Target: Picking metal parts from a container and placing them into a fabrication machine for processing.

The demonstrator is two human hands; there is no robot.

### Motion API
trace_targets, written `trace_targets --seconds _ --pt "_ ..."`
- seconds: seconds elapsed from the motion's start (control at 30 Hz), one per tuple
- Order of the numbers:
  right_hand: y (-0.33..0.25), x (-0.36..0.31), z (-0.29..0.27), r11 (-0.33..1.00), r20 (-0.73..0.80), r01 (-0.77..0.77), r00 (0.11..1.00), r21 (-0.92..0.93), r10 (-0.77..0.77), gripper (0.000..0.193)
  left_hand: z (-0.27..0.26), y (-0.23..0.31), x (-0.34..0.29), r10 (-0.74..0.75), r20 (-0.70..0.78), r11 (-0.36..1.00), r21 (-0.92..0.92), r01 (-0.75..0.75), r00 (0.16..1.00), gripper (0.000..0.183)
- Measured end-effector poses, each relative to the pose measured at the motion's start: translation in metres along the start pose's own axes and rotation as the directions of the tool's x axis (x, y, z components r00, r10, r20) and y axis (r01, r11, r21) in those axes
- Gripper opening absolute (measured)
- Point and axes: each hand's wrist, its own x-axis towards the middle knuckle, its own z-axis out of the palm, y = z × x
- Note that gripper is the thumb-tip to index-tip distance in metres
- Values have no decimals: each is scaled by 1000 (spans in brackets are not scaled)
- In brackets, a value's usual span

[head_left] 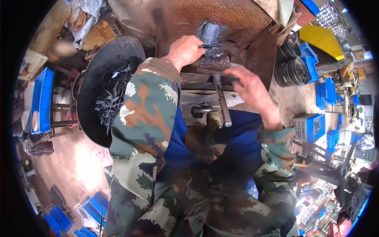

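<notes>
My left hand (184, 50) is closed on a small dark metal strip (211, 46), which points right from the fingertips over a dark, worn work surface (217, 61). Just behind the strip stands a grey-blue metal block (210, 32). My right hand (249, 86) hovers to the right, its fingers bent toward the top of a dark metal bar (223, 102). Motion smears those fingertips, so whether they touch or hold anything is unclear. The bar slants down toward my lap from the front edge of the machine.
To my left, a large black pan (130, 45) holds several dark metal strips (114, 91). Brown patterned sheeting (237, 17) covers the machine behind the work spot. Black buckets (293, 72) and blue bins (312, 65) stand at right; a blue crate (42, 100) sits far left.
</notes>
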Motion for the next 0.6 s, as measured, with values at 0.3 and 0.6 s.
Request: trace_targets --seconds 0.3,0.6 --pt "17 39 -7 689 18 -474 831 548 556 35 -2 -6 16 -110 -7 972 -212 106 994 22" --pt "-4 63 1 328 -50 -125 878 936 477 31 -10 45 -14 14 132 466 -878 110 991 20"
